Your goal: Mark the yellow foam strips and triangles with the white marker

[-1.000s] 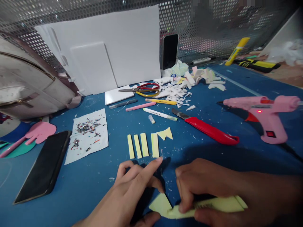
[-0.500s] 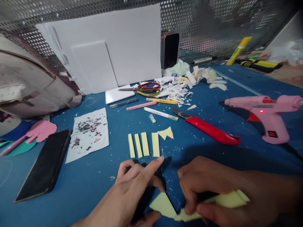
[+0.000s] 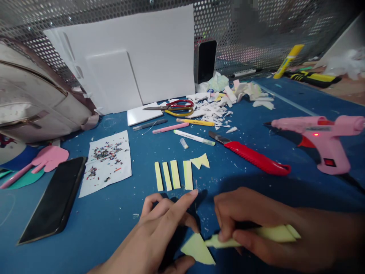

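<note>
A pale yellow-green foam piece (image 3: 198, 249) with a slanted edge lies flat on the blue table. My left hand (image 3: 162, 232) steadies it, a fingertip at its top corner and the thumb at its lower left. In my right hand (image 3: 253, 217) is a long pale yellow-green pen-like tool (image 3: 275, 233), gripped like a pencil; its narrow end meets the foam's slanted right edge. I cannot make out its exact kind. Just beyond my left fingers, several yellow-green strips (image 3: 188, 175) lie in a row beside a small notched piece (image 3: 201, 161).
Beyond the strips lie a red utility knife (image 3: 256, 157), several pens (image 3: 194, 137) and scissors (image 3: 176, 108) near white scraps (image 3: 212, 110). A pink glue gun (image 3: 327, 133) with a lit red light is at right. A phone (image 3: 54, 201) and debris-strewn paper (image 3: 110, 175) are at left.
My right hand's tool tip has moved up along the foam's slanted edge, from its lower right corner to about midway. My left hand and the foam piece stay nearly still.
</note>
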`<state>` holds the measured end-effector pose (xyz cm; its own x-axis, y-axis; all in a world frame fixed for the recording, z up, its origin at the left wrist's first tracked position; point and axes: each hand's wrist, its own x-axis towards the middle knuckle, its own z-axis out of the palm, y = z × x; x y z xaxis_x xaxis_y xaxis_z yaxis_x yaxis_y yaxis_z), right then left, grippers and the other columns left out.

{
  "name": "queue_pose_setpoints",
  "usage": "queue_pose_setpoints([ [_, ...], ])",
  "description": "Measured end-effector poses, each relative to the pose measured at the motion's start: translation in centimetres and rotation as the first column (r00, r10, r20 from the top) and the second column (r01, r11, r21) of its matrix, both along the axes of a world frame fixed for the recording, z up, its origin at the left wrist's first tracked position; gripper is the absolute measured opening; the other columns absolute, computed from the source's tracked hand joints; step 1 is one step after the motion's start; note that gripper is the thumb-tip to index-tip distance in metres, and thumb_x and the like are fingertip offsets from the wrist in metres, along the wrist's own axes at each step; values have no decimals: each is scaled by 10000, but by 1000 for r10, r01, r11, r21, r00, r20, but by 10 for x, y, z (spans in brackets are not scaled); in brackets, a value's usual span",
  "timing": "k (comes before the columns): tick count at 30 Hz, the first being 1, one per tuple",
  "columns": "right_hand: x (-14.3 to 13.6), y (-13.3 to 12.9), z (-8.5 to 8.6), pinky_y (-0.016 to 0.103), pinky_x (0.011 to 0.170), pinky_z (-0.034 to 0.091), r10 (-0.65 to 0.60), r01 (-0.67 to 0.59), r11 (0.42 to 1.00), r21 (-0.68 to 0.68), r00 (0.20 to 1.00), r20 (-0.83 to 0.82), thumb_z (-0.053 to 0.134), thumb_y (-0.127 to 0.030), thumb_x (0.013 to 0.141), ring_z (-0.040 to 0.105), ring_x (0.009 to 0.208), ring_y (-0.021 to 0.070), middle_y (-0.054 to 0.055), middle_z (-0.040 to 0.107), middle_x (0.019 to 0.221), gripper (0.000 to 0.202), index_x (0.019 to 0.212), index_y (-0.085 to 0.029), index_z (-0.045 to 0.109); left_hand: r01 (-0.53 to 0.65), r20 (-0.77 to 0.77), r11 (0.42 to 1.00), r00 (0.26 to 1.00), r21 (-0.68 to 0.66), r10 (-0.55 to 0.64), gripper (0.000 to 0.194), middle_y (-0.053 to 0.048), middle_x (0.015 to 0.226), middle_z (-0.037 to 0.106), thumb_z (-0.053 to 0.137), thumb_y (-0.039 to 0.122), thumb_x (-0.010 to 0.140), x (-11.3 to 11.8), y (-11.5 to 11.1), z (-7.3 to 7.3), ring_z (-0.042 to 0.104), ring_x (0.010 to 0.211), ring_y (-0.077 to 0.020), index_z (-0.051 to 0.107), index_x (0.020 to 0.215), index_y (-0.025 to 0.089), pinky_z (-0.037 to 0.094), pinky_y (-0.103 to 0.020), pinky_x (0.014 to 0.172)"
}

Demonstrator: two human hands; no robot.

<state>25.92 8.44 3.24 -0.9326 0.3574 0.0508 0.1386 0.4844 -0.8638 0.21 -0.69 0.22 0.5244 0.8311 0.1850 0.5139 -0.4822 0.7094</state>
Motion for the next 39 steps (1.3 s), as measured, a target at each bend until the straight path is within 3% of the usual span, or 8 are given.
queue_pose_setpoints([
  [6,-2,0,0,256,641,481,3,-3,1000,-1,1000,-4,461,-219,965,617,676,158,50,680,740,225,820,-161,623,-8,-9,999,1000,-41,8,747,12,1157,693,529,180,986,1,-1,1,585,969,-192,109,1592,296,239,-367,1025],
  [14,-1,0,-1,254,647,477,-21,21,1000,-13,1000,2,481,-235,968,618,678,157,40,669,741,214,825,-167,624,12,9,1000,1000,21,-12,759,-5,1119,704,526,159,949,0,1,-3,612,947,-186,131,1590,250,283,-358,997],
  [19,-2,1,2,254,659,494,-8,9,999,-39,1000,11,499,-268,968,632,690,162,53,682,765,222,839,-162,645,14,9,1000,1000,-9,-14,711,-2,1140,692,515,248,1014,-1,1,-6,594,959,-195,113,1600,270,248,-373,1017],
  [23,-2,2,2,265,703,516,-33,35,999,-34,998,45,526,-272,971,665,761,176,64,713,855,167,940,-165,650,19,-35,998,999,-55,-21,736,-19,1144,664,536,376,1055,-2,-2,1,592,1003,-218,52,1605,299,212,-408,1039],
  [27,-1,3,-2,267,732,515,59,-59,998,-6,998,-9,553,-272,952,671,799,180,55,716,845,157,920,-172,670,12,-96,995,995,-98,-21,839,-6,1187,631,597,380,1020,-1,-4,10,561,1035,-200,-8,1599,334,146,-386,1070],
  [39,2,-2,-5,267,743,514,13,-14,1000,-21,1000,-17,551,-317,975,678,813,185,60,710,846,204,926,-176,690,-53,-128,998,991,-34,48,650,-6,1090,596,317,547,1073,3,-6,7,550,953,-189,18,1593,297,147,-386,1050],
])
